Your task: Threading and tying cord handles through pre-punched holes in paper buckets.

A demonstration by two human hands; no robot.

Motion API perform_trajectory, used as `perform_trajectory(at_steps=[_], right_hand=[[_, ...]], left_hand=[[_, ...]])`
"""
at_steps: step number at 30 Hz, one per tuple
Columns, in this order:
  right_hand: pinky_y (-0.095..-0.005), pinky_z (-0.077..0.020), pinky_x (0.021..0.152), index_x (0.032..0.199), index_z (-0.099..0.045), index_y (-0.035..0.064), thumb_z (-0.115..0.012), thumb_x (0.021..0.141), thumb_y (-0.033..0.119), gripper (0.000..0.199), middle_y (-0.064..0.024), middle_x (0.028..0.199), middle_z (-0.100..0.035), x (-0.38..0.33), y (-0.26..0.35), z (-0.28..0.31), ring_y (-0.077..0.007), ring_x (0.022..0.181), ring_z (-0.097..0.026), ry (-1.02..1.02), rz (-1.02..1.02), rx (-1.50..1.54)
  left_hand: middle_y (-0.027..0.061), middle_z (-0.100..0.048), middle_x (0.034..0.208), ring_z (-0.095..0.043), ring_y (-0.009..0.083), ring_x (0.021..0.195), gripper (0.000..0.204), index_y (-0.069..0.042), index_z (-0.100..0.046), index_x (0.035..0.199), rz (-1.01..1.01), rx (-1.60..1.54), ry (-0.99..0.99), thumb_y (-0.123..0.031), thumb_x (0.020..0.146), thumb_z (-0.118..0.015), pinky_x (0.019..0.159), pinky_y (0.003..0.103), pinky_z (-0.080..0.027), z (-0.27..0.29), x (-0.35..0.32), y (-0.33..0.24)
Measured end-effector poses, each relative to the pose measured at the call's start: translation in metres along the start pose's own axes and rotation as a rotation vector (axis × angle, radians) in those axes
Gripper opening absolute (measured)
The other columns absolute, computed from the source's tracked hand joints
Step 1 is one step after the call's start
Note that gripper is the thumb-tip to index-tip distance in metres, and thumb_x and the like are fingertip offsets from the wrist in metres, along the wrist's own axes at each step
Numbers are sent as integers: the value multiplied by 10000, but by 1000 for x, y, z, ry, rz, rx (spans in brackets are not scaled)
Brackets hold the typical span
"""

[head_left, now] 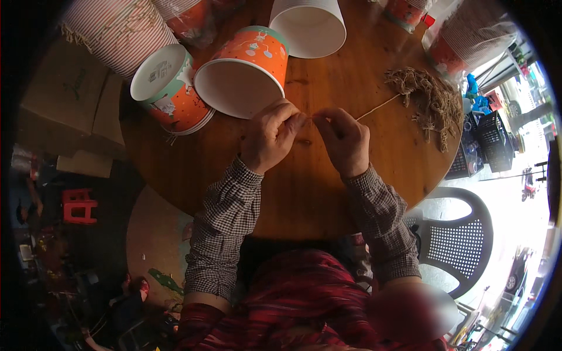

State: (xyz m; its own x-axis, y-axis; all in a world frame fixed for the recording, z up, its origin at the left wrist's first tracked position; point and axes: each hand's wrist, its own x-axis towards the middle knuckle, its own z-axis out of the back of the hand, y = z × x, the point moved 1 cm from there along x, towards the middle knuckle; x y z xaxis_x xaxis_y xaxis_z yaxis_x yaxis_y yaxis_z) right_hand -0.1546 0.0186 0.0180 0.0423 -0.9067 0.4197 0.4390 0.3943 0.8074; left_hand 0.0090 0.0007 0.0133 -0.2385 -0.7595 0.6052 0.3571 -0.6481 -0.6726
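Note:
Over the round wooden table (pixel 328 193), my left hand (pixel 270 136) and my right hand (pixel 344 140) meet fingertip to fingertip. Both pinch a thin tan twine strand (pixel 377 107) between them. The strand runs up and to the right from my right hand toward a tangled heap of twine pieces (pixel 430 98) near the table's right edge. Just beyond my left hand lies an orange paper bucket (pixel 246 73) on its side, its white mouth facing me.
A white bucket (pixel 308 26) lies at the back. A stack of orange buckets (pixel 170 88) and a striped stack (pixel 114 32) lie at the back left, more stacks (pixel 465 41) at the back right. A dark plastic chair (pixel 456 240) stands to the right, a red stool (pixel 79 205) to the left.

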Motion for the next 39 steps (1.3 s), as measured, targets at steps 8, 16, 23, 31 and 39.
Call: perform_trajectory(at_steps=[8, 16, 23, 31, 39], right_hand=[[-232, -459, 523, 886, -636, 30, -637, 844, 111, 91, -62, 632, -618, -2, 5, -2, -68, 552, -563, 37, -26, 39], [-211, -380, 471, 878, -634, 17, -640, 843, 103, 93, -9, 564, -527, 0, 0, -4, -30, 513, -457, 6, -35, 113], [-200, -359, 471, 889, -640, 20, -652, 832, 99, 98, 26, 563, -489, 0, -2, -2, -16, 522, -416, 53, -133, 150], [-184, -318, 450, 872, -633, 12, -640, 850, 105, 95, 57, 617, -512, 3, -7, -3, -2, 527, -406, 117, -280, 475], [-177, -315, 403, 886, -616, 35, -618, 874, 122, 88, 51, 663, -531, 14, -34, -6, -12, 472, -411, -43, -492, 789]], left_hand=[[106, -527, 762, -542, 245, 702, 62, -10, -518, 830, -10, -65, -57, -51, 875, -527, 634, 320, -442, 1, -2, -1], [94, -540, 799, -558, 228, 737, 59, -13, -521, 854, -95, -19, -96, 15, 820, -561, 662, 311, -454, 1, 1, -2], [97, -551, 832, -573, 223, 758, 129, -14, -528, 885, -88, -10, -95, 47, 793, -595, 666, 307, -474, -4, 0, 1], [99, -548, 844, -576, 237, 768, 141, -25, -523, 901, -220, 123, -125, 36, 798, -598, 664, 323, -475, -3, 0, 0], [165, -573, 996, -551, 341, 930, 325, 7, -519, 1002, -11, 788, -238, -190, 791, -668, 769, 424, -469, 0, -12, 34]])
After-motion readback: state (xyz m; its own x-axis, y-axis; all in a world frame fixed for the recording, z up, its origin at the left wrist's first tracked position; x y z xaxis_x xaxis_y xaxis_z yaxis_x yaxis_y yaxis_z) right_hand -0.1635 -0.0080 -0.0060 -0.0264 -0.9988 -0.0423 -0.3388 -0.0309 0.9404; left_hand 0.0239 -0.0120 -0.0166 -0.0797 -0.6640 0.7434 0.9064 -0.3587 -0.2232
